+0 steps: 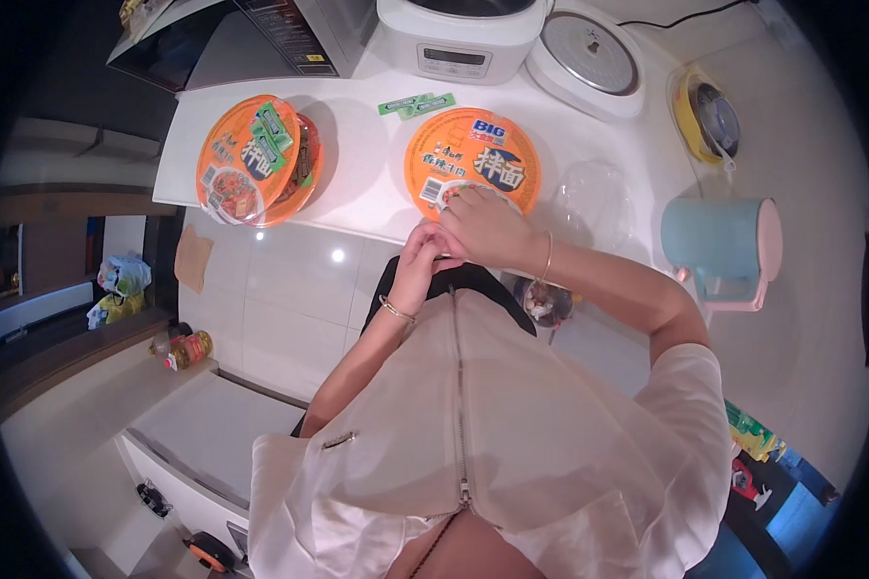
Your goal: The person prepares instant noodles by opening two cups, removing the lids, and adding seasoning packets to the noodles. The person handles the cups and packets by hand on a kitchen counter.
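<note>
A round orange instant-noodle tub (503, 145) lies lid up near the front edge of the white table. At the tub's near edge, my right hand (489, 228) rests over the lid with its fingers bent. My left hand (426, 257) is just below and to the left, its fingers touching or very close to the right hand; whether either holds a small part of the tub is hidden. Two more orange noodle tubs (221, 137) overlap at the table's left, with green gum packets (271, 137) on the top one. Further green packets (416, 105) lie behind the middle tub.
A white rice cooker (452, 54) and its detached lid (590, 54) stand at the back, a microwave (290, 36) at the back left. Crumpled clear plastic (594, 199) lies right of the tub. A teal pitcher (710, 228) and a yellow container (688, 116) are at the right.
</note>
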`<action>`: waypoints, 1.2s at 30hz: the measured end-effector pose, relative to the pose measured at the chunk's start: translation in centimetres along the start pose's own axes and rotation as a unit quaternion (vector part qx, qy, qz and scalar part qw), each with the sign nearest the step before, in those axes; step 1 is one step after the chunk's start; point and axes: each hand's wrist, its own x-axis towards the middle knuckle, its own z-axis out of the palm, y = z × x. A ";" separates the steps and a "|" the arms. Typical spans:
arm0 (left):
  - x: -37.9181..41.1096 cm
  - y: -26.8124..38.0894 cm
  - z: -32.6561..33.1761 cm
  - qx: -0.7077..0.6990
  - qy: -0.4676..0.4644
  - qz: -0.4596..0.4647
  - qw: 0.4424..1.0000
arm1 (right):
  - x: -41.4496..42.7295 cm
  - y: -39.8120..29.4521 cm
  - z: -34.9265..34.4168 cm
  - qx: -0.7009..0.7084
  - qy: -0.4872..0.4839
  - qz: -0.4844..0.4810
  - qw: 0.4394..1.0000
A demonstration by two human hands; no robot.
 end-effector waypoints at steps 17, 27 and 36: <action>0.6 -1.9 0.8 -0.038 0.013 0.080 0.996 | 2.5 3.5 0.1 0.251 -0.135 -0.026 0.958; 1.1 -2.2 2.3 0.230 0.281 0.201 0.910 | 3.8 2.9 -0.1 0.481 -0.223 0.110 0.841; 0.6 -0.4 0.8 0.227 0.292 0.178 0.912 | 2.3 5.8 -2.4 0.425 -0.062 0.140 0.892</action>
